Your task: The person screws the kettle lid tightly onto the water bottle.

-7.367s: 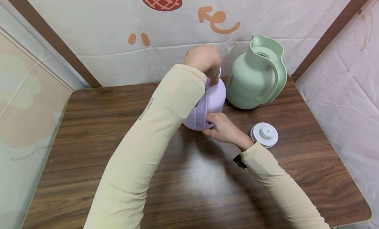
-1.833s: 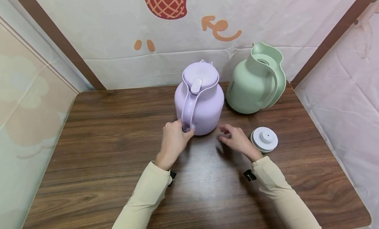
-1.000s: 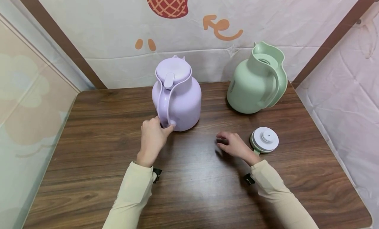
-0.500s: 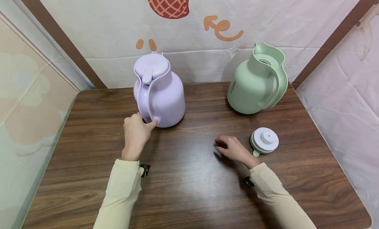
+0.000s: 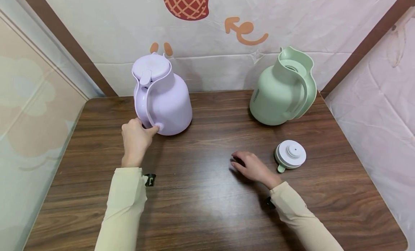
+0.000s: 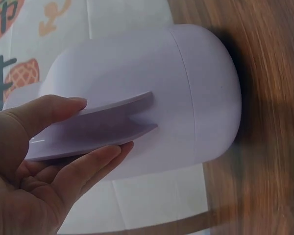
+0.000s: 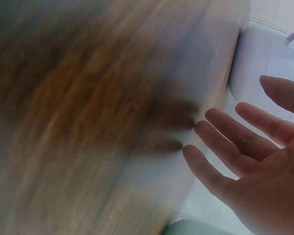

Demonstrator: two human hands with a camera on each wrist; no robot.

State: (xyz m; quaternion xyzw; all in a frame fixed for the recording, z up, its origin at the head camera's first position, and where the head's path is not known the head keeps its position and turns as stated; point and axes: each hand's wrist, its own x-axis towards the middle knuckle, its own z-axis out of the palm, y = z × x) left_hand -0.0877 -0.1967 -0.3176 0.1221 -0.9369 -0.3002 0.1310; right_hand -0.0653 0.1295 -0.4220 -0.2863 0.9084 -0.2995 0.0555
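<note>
The smooth lilac jug (image 5: 170, 105) has moved farther left of the rounded green jug (image 5: 273, 94), the left hand (image 5: 135, 141) gripping its curved handle (image 5: 141, 104); front-left of the green jug, the right hand (image 5: 253, 168) spreads loosely.

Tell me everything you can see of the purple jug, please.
The purple jug has a smooth, plastic-looking body, a seam near its base, a round lid with a tab, seated on top, and a channelled handle. It is roughly upright, at the table's back left; base contact is unclear. The left hand grips its handle.
</note>
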